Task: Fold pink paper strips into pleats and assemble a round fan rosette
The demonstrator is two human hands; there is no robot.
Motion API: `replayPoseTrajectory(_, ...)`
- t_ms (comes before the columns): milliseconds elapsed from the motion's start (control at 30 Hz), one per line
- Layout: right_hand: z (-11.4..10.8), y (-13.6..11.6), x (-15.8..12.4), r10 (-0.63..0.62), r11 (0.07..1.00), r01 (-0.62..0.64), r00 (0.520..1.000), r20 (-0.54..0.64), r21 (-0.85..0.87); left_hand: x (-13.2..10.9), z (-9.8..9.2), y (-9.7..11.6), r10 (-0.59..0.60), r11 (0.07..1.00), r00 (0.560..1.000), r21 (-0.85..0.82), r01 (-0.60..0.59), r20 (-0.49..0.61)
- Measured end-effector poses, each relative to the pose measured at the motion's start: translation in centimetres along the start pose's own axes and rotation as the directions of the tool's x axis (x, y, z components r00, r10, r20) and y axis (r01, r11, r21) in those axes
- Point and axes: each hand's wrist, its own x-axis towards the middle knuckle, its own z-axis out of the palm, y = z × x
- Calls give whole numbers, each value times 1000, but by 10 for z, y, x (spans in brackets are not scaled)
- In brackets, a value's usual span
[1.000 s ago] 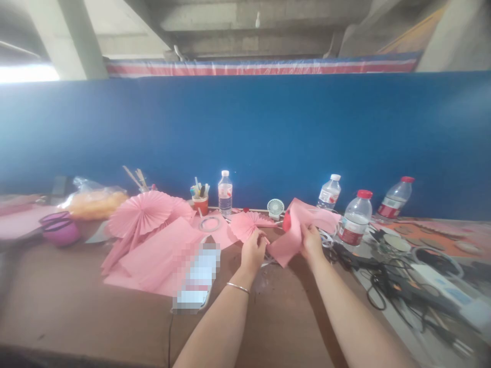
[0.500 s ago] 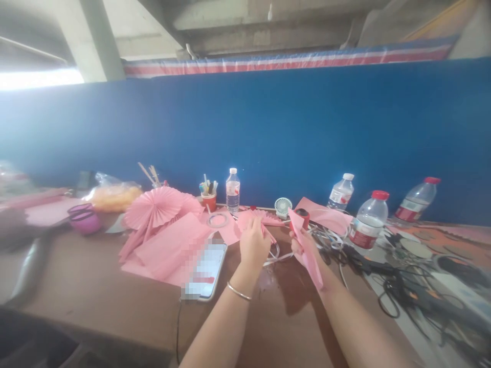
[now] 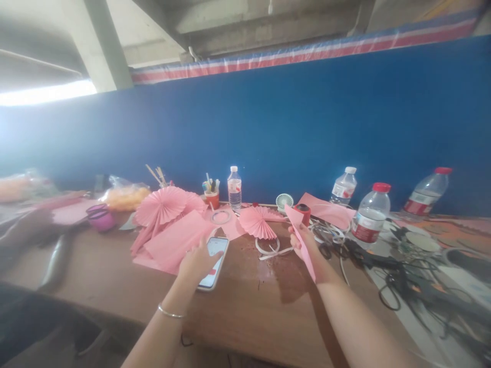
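My left hand [image 3: 196, 261] is over the left side of a smartphone [image 3: 218, 260] with a lit screen, its thumb stretched across the phone and its fingers apart. Those fingertips reach the edge of the pink paper sheets [image 3: 172, 232] beside the phone; whether they touch is unclear. In my right hand [image 3: 311, 246] is a folded piece of pink paper [image 3: 294, 216], held upright and seen nearly edge-on. Between the hands, a pleated pink paper fan [image 3: 259, 221] lies on the table, with white strips [image 3: 268, 250] just in front of it.
More pleated pink fans [image 3: 161, 204] lie at left, near a purple cup [image 3: 100, 217]. A pen cup [image 3: 212, 198], a water bottle [image 3: 234, 189] and a small white fan [image 3: 284, 202] line the blue partition [image 3: 245, 122]. Bottles [image 3: 370, 214] and black cables [image 3: 399, 276] crowd the right.
My left hand has left the pleated pink fan and moved left to the phone and paper sheets. My right hand still holds the folded pink paper. The view has tilted slightly.
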Motion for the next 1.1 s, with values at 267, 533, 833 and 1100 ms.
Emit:
replayPoseTrajectory(267, -5, 2, 3, -13, 999, 14, 1000, 19, -46, 5, 9, 18, 24, 999, 998, 45, -22, -58)
replayPoseTrajectory(533, -2, 1, 2, 2, 998, -2, 1000, -4, -69, 5, 13, 24, -22, 998, 997, 52, 26, -80)
replayPoseTrajectory(833, -1, 2, 3, -16, 1000, 16, 1000, 8, -14, 3, 14, 24, -29, 998, 994, 44, 33, -101)
replayPoseTrajectory(1100, -2, 5, 4, -19, 998, 20, 1000, 12, -58, -3, 9, 13, 9, 999, 998, 34, -7, -60)
